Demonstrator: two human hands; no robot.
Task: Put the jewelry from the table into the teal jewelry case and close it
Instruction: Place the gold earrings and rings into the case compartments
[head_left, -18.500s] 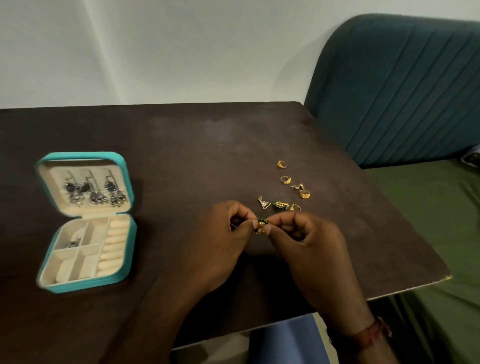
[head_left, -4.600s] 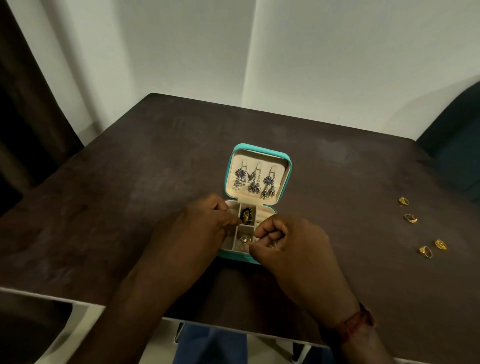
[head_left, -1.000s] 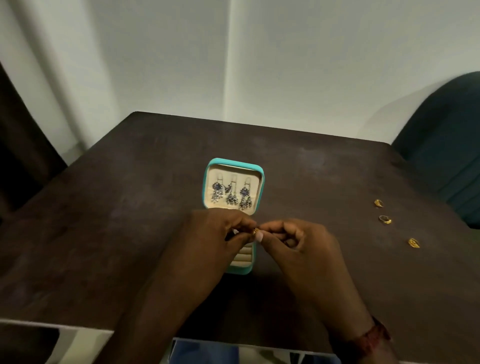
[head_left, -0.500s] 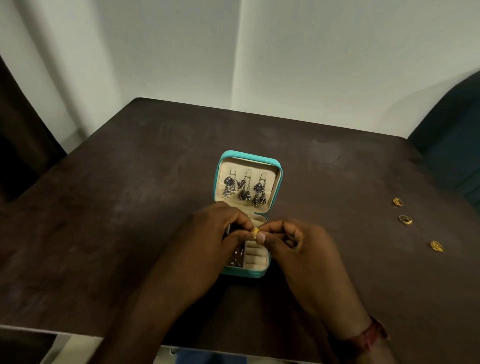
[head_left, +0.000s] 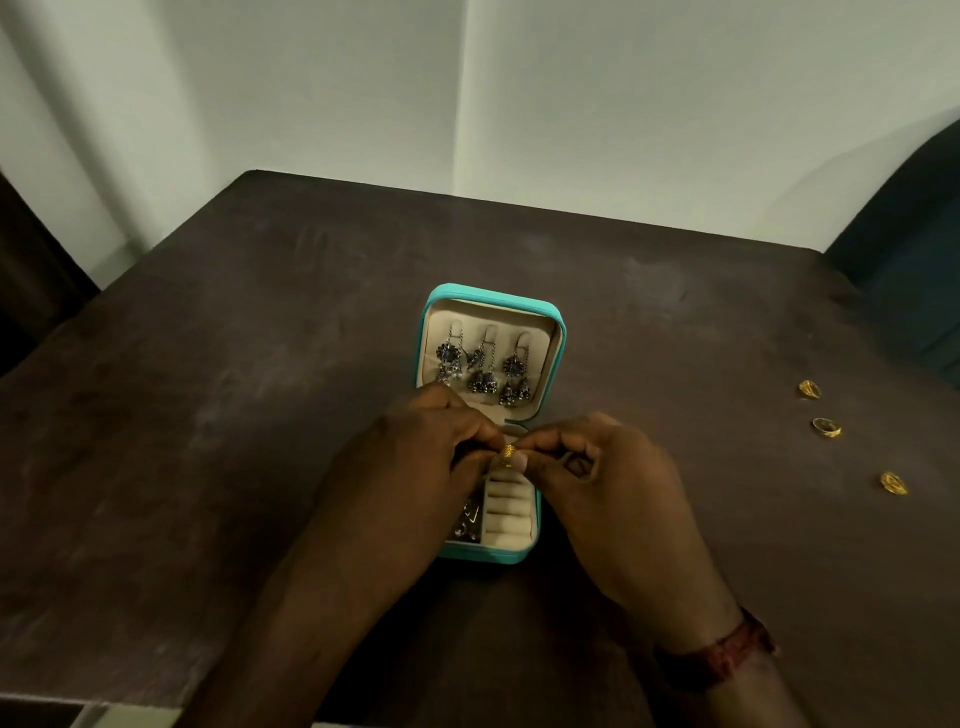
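The teal jewelry case (head_left: 557, 332) lies open at the middle of the dark table (head_left: 234, 364), its lid raised with silver drop earrings (head_left: 483, 371) hung inside. Cream ring rolls (head_left: 506, 512) show in its lower half. Over those rolls, my left hand (head_left: 415, 467) and my right hand (head_left: 597, 478) meet and pinch one small gold ring (head_left: 508, 452) between their fingertips. My left hand hides the case's left compartments. Three gold pieces lie on the table at the right: one (head_left: 809, 388), a ring (head_left: 826, 427) and another (head_left: 893, 482).
A dark teal chair back (head_left: 914, 270) stands at the table's right edge. A pale wall runs behind the table. The table's front edge (head_left: 130, 699) is close to my body.
Both hands keep pinching the gold ring over the case, barely shifting. The view has tilted slightly. Compared with several seconds ago, one gold piece fewer lies on the table at the right.
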